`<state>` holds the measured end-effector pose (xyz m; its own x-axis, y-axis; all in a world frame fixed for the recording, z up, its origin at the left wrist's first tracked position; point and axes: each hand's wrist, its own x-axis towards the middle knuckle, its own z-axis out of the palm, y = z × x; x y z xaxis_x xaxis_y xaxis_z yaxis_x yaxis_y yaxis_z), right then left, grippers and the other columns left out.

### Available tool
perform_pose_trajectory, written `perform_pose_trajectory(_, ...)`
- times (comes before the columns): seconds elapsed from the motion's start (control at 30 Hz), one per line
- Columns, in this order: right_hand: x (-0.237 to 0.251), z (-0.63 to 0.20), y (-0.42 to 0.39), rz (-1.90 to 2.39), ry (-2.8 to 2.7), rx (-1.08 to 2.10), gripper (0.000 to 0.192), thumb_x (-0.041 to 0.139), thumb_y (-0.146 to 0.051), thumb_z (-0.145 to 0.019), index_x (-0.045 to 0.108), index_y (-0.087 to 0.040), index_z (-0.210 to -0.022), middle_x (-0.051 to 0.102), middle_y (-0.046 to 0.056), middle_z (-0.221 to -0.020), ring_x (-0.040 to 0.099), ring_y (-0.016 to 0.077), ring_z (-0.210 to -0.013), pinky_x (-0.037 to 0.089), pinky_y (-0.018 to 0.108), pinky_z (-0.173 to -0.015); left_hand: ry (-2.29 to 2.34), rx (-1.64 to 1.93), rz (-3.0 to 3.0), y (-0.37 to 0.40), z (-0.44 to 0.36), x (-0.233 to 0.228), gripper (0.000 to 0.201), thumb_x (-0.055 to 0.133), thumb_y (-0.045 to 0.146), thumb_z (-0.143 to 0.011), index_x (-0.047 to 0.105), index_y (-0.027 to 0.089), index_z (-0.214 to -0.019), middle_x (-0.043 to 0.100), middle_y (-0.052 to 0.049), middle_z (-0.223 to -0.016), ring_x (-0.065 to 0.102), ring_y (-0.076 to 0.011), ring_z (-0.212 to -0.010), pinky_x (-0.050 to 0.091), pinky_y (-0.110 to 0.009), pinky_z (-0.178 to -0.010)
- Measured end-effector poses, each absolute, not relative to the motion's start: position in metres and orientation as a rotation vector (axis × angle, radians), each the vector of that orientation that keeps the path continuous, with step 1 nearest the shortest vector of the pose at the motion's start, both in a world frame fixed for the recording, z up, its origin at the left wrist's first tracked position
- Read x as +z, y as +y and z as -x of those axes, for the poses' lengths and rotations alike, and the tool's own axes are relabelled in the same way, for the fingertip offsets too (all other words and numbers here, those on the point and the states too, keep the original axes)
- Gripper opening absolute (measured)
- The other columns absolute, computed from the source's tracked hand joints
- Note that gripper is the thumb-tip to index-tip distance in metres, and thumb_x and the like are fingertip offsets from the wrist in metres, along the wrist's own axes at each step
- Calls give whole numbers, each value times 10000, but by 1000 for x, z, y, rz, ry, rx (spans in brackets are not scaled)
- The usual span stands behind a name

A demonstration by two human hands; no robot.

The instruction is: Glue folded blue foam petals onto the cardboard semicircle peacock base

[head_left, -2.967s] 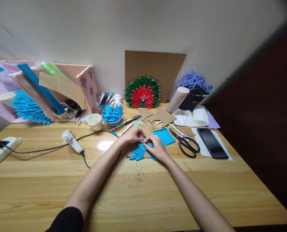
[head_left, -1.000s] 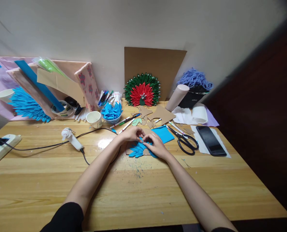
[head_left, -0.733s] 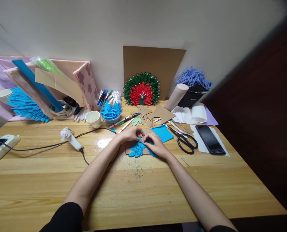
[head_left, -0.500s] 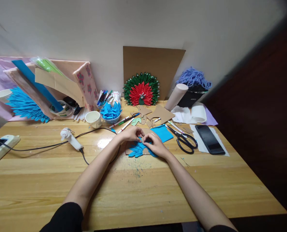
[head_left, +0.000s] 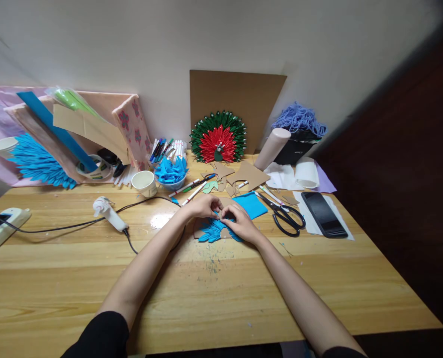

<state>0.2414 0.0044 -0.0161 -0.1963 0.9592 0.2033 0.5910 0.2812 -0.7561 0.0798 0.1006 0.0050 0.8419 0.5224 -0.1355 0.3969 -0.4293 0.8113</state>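
both hands meet on the blue paper fan (head_left: 213,230) mid-table, left hand (head_left: 204,207) and right hand (head_left: 239,223) with fingers curled, pinching a blue petal together, black scissors (head_left: 284,217) just right

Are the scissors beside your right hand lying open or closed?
Open: the scissors lie flat on the table, blades slightly spread, right of the right hand.

Blue, red and green paper on a yellow-brown table

Beside the black scissors (head_left: 285,218) lie bright blue paper leaves (head_left: 211,230) and a blue sheet (head_left: 251,205); behind them stands a red and green fan (head_left: 218,143).
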Motion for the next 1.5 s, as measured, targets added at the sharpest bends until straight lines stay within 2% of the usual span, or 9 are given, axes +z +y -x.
perform_pose_trajectory(0.47, -13, -240, 2, 1438, -1945, 580, 50, 583, -222, -770, 561, -219, -814, 599, 9, -829, 522, 177, -835, 377, 308, -772, 712, 168, -2096, 98, -83, 9, 290, 682, 122, -564, 633, 125, -850, 651, -25, -735, 580, -125, -661, 444, -202, -590)
perform_pose_trajectory(0.63, -14, -239, 3, 1449, -1942, 545, 38, 564, -195, -771, 566, -219, -800, 598, 7, -801, 522, 178, -813, 379, 313, -773, 745, 206, -2090, 97, -78, 20, 232, 629, 134, -638, 636, 116, -869, 671, -50, -792, 597, -130, -692, 455, -210, -626)
perform_pose_trajectory(0.87, -12, -236, 3, 1412, -1947, 507, 143, 504, -211, -830, 613, -237, -918, 603, 31, -887, 515, 191, -894, 371, 334, -828, 1243, 479, -2261, 89, -53, 29, 205, 464, 115, -754, 646, 135, -846, 652, -87, -881, 590, -185, -810, 434, -262, -706)
perform_pose_trajectory(1.03, -13, -234, 2, 1455, -1940, 455, 166, 487, -218, -839, 623, -240, -933, 586, 40, -893, 512, 198, -903, 380, 342, -823, 1425, 553, -2200, 68, -25, 26, 169, 476, 279, -798, 588, 164, -744, 630, -67, -772, 576, -203, -742, 405, -276, -643)
perform_pose_trajectory(1.2, -19, -236, 4, 1406, -1872, 535, 152, 477, -215, -835, 606, -221, -915, 591, 46, -915, 527, 199, -919, 405, 342, -814, 1450, 645, -2012, 45, -8, 17, 222, 441, 346, -821, 542, 176, -720, 619, -47, -733, 566, -187, -691, 397, -271, -617)
perform_pose_trajectory(1.37, -23, -236, 5, 1373, -1814, 626, 188, 457, -228, -839, 615, -223, -941, 585, 51, -955, 531, 196, -950, 419, 335, -824, 1382, 625, -1783, 46, -27, 5, 230, 482, 324, -798, 566, 133, -895, 644, -76, -867, 591, -177, -780, 430, -264, -679)
perform_pose_trajectory(1.5, -17, -236, 11, 1415, -1758, 703, 180, 489, -284, -820, 623, -204, -910, 585, 43, -921, 551, 175, -858, 432, 313, -779, 1363, 569, -1784, 53, -41, 2, 206, 539, 300, -744, 611, 117, -806, 651, -59, -790, 587, -185, -761, 433, -277, -690)
